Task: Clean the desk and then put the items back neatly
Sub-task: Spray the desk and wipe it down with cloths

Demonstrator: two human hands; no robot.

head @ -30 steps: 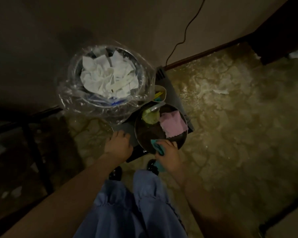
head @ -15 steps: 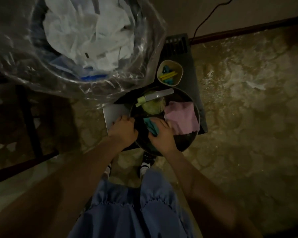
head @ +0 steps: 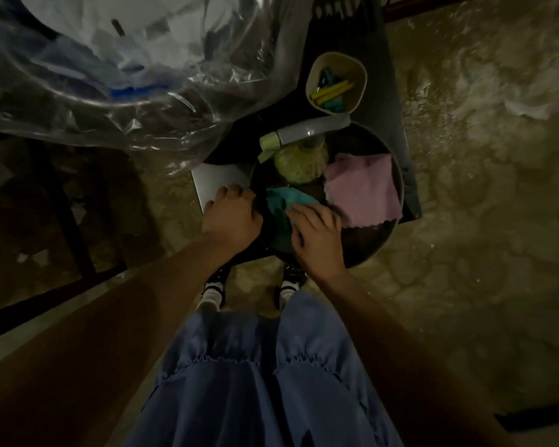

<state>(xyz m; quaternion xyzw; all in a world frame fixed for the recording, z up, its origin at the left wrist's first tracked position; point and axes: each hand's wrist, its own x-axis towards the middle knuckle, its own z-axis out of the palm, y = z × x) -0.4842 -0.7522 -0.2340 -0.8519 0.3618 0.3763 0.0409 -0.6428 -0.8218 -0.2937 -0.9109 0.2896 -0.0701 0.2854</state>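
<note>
We are bent over a round dark basin (head: 381, 250) that sits on a low black stand (head: 391, 91) above a stone-patterned floor (head: 465, 221). Our right hand (head: 317, 237) lies inside the basin with its fingers curled over a teal cloth (head: 284, 201), pinching a fold of it against the basin's near side. Our left hand (head: 231, 217) grips the basin's left rim, knuckles up, touching a pale flat board (head: 218, 183) that pokes out beneath.

The teal cloth is the thing we want for wiping. We judge it soft and light, with no stiffness to speak of, so it will droop and trail wherever we do not hold it. Bunching it in the palm should serve better than pinching one corner. We cannot tell in this dim light whether it is wet; if it is, it will be heavier and will drip.

Just beside it lies a pink cloth (head: 365, 191), draped over the far rim and touching our fingertips, so we should lift cleanly to avoid dragging it along. Behind them rest a yellowish netted ball (head: 299, 167) and a grey tube with a green cap (head: 304, 133) laid across the rim. A cup of coloured clips (head: 336, 85) stands beyond, and a plastic-lined waste bin (head: 110, 66) looms to the left.
</note>
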